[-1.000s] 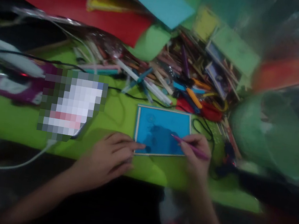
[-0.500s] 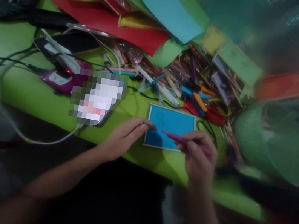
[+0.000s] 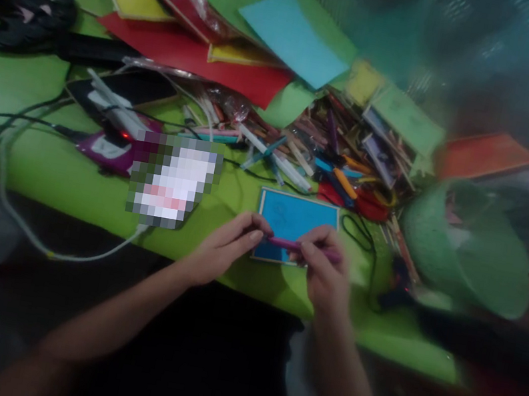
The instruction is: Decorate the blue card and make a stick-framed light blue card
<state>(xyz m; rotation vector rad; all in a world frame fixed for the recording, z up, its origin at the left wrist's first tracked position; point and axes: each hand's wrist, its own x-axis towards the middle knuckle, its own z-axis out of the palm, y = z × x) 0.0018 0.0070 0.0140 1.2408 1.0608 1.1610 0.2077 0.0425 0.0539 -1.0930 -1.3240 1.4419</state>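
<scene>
Over the six o'clock side of a flat, rectangular blue panel with a narrow pale border (image 3: 302, 212), a slim purple pen (image 3: 282, 243) is held nearly level. The right hand (image 3: 330, 282), at the panel's five o'clock, has its thumb and fingers closed round the barrel, presumably to steady it. The left hand (image 3: 224, 247), toward eight o'clock, gathers its fingertips at the pen's other end; whether they pinch it cannot be told. The panel rests on the smooth green tabletop (image 3: 68, 185), probably for easy reach; a pixelated, pale-screened phone (image 3: 175, 186) lies at nine o'clock, perhaps for viewing.
</scene>
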